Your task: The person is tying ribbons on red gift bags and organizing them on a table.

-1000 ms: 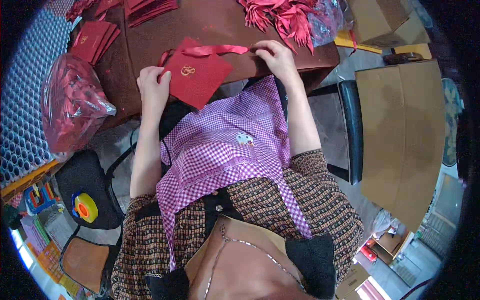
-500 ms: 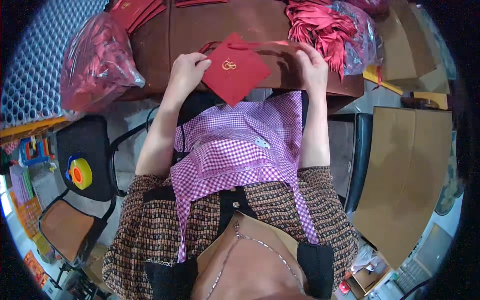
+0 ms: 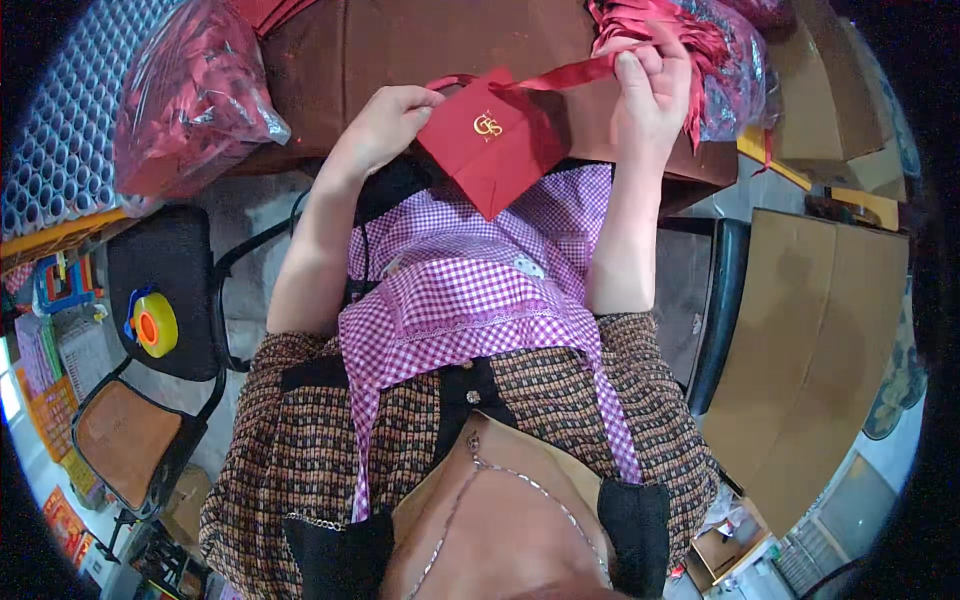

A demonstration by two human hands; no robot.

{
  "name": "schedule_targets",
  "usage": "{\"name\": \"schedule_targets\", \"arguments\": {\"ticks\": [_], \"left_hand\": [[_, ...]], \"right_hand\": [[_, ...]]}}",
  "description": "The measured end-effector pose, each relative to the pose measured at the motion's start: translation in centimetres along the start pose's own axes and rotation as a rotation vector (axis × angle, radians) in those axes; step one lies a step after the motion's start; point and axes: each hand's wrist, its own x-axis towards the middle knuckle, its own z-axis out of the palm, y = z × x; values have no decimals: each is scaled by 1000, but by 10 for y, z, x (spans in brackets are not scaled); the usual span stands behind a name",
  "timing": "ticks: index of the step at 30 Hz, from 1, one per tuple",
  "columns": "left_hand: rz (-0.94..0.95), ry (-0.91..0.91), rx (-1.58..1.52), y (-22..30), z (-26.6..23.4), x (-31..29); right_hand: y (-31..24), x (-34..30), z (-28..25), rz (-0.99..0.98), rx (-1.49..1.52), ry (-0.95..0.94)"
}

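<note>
Bag (image 3: 478, 155): one, red, over the near edge of the table (image 3: 430, 45), tilted with a corner toward me; its gold mark faces me, while its back and inside are hidden.
Left hand (image 3: 385, 130): at the table's near edge, thumb and fingers clamped on the bag's left corner; some fingertips are hidden.
Right hand (image 3: 655, 90): raised above the table's right part, thumb and fingers pinched together on the ribbon (image 3: 572, 74); the exact contact is hard to make out.
Ribbon: one red strip runs from the bag to my right hand; a second red length shows by my left fingertips, and I cannot tell whether the two join.
Heap (image 3: 708, 45): red strips on the table's right side, partly behind my right hand, too tangled to count.
Sacks: two clear ones with red contents, one at the table's left edge (image 3: 190, 115), one at its right (image 3: 738, 85); glare blurs what they hold.
Cards (image 3: 272, 12): red, at the table's far left, cut off above, so I cannot count them.
Tape (image 3: 155, 325): one yellow roll, on a black chair (image 3: 160, 250) left of the table.
</note>
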Motion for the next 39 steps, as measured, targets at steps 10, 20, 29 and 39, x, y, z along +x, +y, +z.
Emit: {"name": "schedule_targets", "arguments": {"ticks": [10, 20, 29, 39], "left_hand": [[41, 41, 26, 21, 9, -9], [84, 103, 77, 22, 16, -7], [131, 197, 200, 25, 20, -5], [151, 184, 246, 28, 23, -4]], "right_hand": [[12, -52, 29, 370, -167, -332], [38, -76, 41, -111, -767, -479], [24, -76, 47, 63, -791, -419], [31, -75, 40, -23, -712, -368]]}}
